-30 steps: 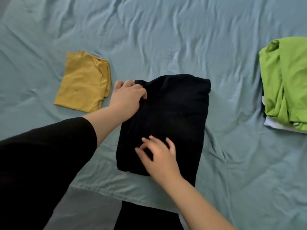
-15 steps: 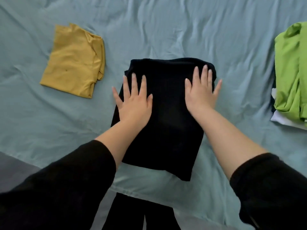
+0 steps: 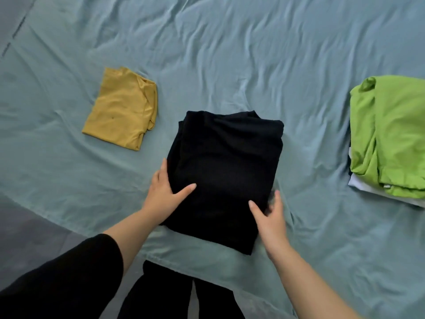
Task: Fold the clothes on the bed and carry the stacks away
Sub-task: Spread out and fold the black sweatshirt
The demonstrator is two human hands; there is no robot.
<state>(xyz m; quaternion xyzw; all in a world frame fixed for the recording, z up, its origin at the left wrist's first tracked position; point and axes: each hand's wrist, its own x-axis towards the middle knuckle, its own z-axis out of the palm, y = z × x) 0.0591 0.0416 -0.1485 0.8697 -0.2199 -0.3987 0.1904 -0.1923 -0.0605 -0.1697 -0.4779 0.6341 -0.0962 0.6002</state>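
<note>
Right now the black garment [image 3: 227,171] lies folded into a thick rectangle just in from the near edge of the bed [image 3: 253,54], straight ahead of you at 12 o'clock. Its folding looks finished, so I judge you are about to lift it. Farther out, at 10 o'clock from it, a yellow shirt [image 3: 122,109] lies folded on its own. Well apart at 3 o'clock, a green garment [image 3: 395,134] tops a pile with a white piece [image 3: 358,183] showing beneath. Nothing unfolded shows on the sheet, so what seems left is gathering these into stacks and carrying them off.

Your left hand [image 3: 164,195] takes the black garment at its 8 o'clock edge in a pinching grip, thumb flat on top and fingers alongside, seemingly tucked under. Your right hand [image 3: 271,217] does the same at the 5 o'clock corner, thumb on top and fingers wrapped round the edge. How far the fingers reach underneath cannot be told from here.
</note>
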